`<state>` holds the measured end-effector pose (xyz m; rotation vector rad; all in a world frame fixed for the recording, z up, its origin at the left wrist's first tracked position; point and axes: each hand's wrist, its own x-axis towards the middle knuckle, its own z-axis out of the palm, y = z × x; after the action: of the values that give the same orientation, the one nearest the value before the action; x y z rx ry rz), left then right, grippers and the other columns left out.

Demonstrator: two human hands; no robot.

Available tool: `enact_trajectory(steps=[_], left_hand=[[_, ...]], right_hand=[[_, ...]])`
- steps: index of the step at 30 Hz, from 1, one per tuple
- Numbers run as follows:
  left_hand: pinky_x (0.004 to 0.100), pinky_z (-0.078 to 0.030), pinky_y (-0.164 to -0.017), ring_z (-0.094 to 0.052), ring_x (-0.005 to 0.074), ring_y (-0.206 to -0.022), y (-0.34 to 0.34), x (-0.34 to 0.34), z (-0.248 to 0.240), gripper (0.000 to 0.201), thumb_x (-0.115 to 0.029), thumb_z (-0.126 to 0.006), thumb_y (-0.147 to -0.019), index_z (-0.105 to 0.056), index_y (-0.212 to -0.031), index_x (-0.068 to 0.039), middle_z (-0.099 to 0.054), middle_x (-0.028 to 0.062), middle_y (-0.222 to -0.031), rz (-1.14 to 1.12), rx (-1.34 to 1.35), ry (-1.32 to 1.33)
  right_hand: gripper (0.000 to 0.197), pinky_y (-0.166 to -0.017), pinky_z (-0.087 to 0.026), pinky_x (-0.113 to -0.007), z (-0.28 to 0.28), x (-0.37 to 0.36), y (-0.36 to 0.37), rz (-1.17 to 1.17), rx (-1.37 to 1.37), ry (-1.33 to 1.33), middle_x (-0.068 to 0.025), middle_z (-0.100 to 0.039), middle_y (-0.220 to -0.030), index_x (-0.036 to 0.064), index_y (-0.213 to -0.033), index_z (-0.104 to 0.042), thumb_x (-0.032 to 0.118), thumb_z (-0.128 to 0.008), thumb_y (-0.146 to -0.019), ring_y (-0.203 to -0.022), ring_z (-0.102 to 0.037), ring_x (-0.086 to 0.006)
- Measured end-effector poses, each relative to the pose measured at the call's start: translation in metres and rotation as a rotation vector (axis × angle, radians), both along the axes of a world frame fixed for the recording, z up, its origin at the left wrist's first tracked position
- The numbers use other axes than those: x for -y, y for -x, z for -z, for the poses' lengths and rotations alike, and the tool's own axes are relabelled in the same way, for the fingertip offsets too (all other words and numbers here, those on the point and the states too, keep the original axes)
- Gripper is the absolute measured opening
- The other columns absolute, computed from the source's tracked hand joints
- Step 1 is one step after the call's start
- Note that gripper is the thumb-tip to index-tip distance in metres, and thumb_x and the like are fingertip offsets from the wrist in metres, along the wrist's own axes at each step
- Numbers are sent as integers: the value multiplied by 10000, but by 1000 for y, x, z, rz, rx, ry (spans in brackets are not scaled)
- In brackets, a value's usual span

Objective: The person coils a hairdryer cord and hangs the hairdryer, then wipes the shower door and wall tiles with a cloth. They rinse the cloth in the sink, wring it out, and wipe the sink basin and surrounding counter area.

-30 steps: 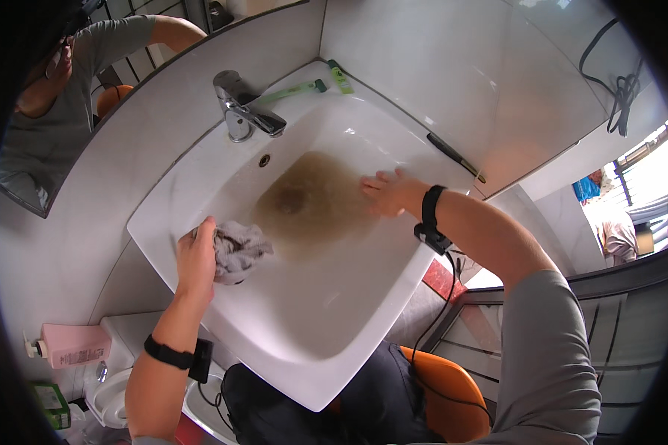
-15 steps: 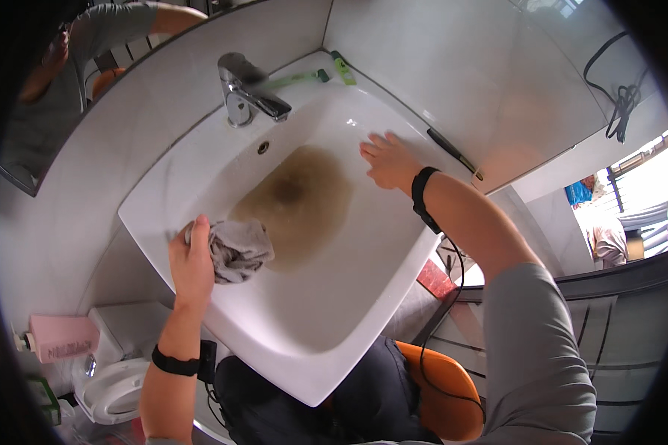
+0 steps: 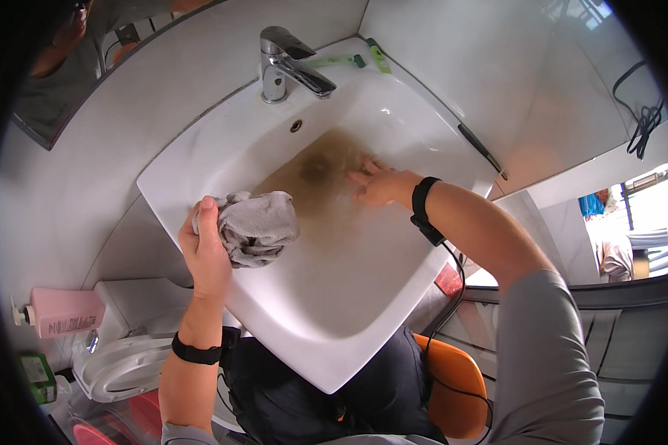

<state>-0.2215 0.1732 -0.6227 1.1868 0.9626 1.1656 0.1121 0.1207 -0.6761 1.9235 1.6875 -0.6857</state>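
A bunched grey cloth (image 3: 260, 226) is gripped in my left hand (image 3: 206, 256), thumb on top, over the left rim of the white sink (image 3: 312, 319). My right hand (image 3: 381, 184) reaches down at the right side of the basin. Its fingers are spread, and the tips dip into the edge of the murky brown water (image 3: 293, 174). A dark round spot, where the drain lies, shows through the water. The chrome faucet (image 3: 274, 74) stands at the back of the sink, and no stream shows from its spout.
A green-handled toothbrush (image 3: 338, 61) and a small green tube (image 3: 378, 55) lie on the back ledge. A dark slim stick (image 3: 482, 152) rests along the right rim. At left are a pink pump bottle (image 3: 67, 311) and a toilet (image 3: 126, 363). An orange stool (image 3: 456, 386) is below.
My right hand has moved from the basin's right wall down to the water's edge. The cloth in my left hand looks lifted a little and turned. The whole view has shifted slightly.
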Motion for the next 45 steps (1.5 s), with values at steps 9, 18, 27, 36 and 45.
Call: enact_trajectory(steps=[9, 18, 27, 36, 45], left_hand=[[272, -502, -815, -645, 169, -862, 10, 2, -5, 437, -332, -511, -1009, -668, -1009, 75, -694, 127, -978, 80, 55, 41], [244, -460, -734, -578, 105, -768, -1, 8, -13, 414, -315, -512, -1023, -686, -925, 47, -663, 41, -844, -21, 121, 60], [286, -484, -860, -653, 181, -907, 12, 2, 1, 478, -359, -481, -1016, -672, -1039, 79, -696, 128, -1004, 73, 0, 27], [288, -483, -858, -646, 178, -926, 11, 7, -6, 477, -357, -476, -1018, -670, -1028, 79, -693, 132, -1017, 50, 101, 47], [228, -419, -730, -528, 88, -761, 2, 8, -13, 402, -332, -526, -1008, -675, -878, 18, -621, 12, -817, -57, 93, 4]], right_hand=[[924, -1193, -199, -541, 26, 11, 51, -326, -256, -88, -209, -122, -1619, 130, -1575, -173, 617, -532, -877, -1493, -93, -424], [956, -1216, -124, -500, -48, 73, 20, -51, -17, 587, -210, 24, -1637, 10, -1562, -57, 667, -373, -943, -1511, 47, -385], [772, -1215, -165, -449, -30, 83, 4, -25, 14, 523, -191, -30, -1640, 20, -1561, -64, 463, -371, -1007, -1512, -89, -364], [794, -1223, -132, -454, -60, 82, 85, -78, -374, 601, -210, 3, -1638, -5, -1559, -68, 485, -364, -1009, -1518, -38, -357], [760, -1220, -158, -451, -46, 88, 110, -356, -436, 505, -190, -21, -1642, 5, -1560, -67, 468, -332, -1019, -1515, -61, -362]])
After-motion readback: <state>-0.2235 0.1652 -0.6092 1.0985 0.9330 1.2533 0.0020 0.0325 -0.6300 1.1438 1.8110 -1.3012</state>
